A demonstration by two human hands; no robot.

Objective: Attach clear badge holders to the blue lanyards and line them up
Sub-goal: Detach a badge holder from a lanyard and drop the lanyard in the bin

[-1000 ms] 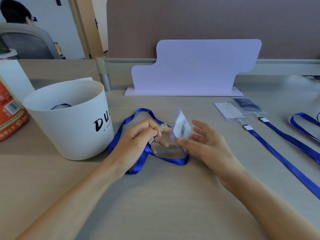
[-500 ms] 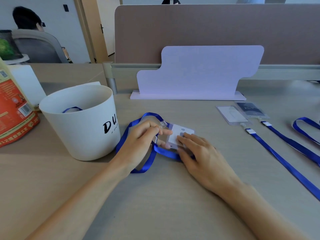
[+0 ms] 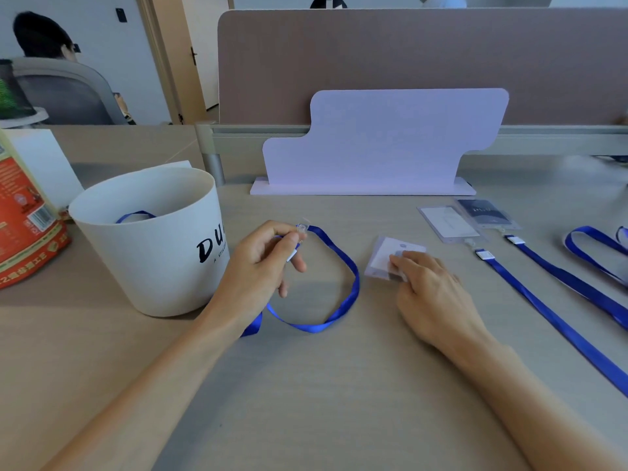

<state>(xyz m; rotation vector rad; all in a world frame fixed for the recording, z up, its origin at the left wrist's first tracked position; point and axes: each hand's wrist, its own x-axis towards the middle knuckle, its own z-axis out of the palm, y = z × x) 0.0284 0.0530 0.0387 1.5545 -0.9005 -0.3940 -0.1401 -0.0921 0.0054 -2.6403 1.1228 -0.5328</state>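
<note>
Left hand (image 3: 261,263) has its grip pinched on the lanyard (image 3: 343,294) clip at center frame, right hand (image 3: 431,287) lies flat, fingers apart, pressing the badge holder (image 3: 384,258) on the worktop (image 3: 323,402), so that slick plastic could easily skid away.

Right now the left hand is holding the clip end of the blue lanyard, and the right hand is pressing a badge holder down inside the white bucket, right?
Not quite. The right hand presses the badge holder down on the desk, not inside the white bucket, as the head view shows. The left hand does hold the clip end of the blue lanyard.
</note>
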